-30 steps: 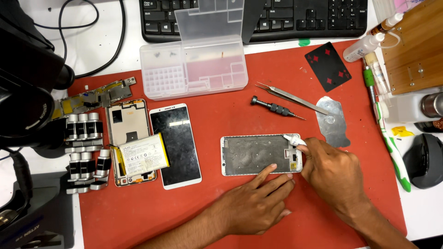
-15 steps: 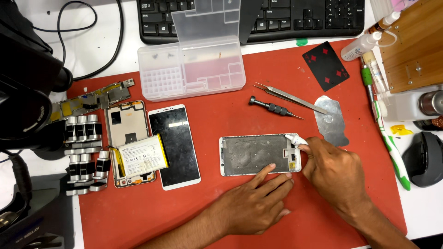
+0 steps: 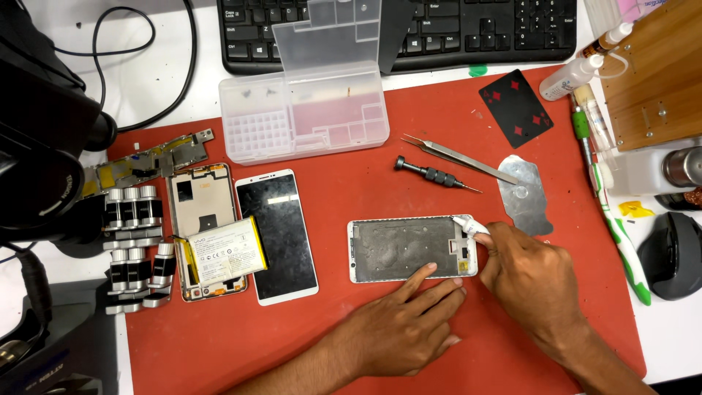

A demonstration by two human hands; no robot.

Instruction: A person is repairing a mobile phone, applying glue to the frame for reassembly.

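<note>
A white phone frame (image 3: 398, 249) lies face-up on the red mat (image 3: 365, 183), its grey inner plate showing. My left hand (image 3: 406, 325) rests below it, index finger pressed on the frame's lower edge. My right hand (image 3: 530, 281) sits at the frame's right end, pinching a small white piece (image 3: 468, 224) against the top right corner. What the piece is cannot be made out.
A phone screen (image 3: 278, 234), a back housing with a loose battery (image 3: 223, 252), and a circuit board (image 3: 153, 157) lie left. Tweezers (image 3: 457, 159), a screwdriver (image 3: 435, 175), a metal plate (image 3: 525, 194), a black playing card (image 3: 518, 107) and a clear parts box (image 3: 303, 121) lie behind. Keyboard (image 3: 453, 29) at top.
Both hands stay at the white frame in nearly the same pose. No object on the mat has moved.
</note>
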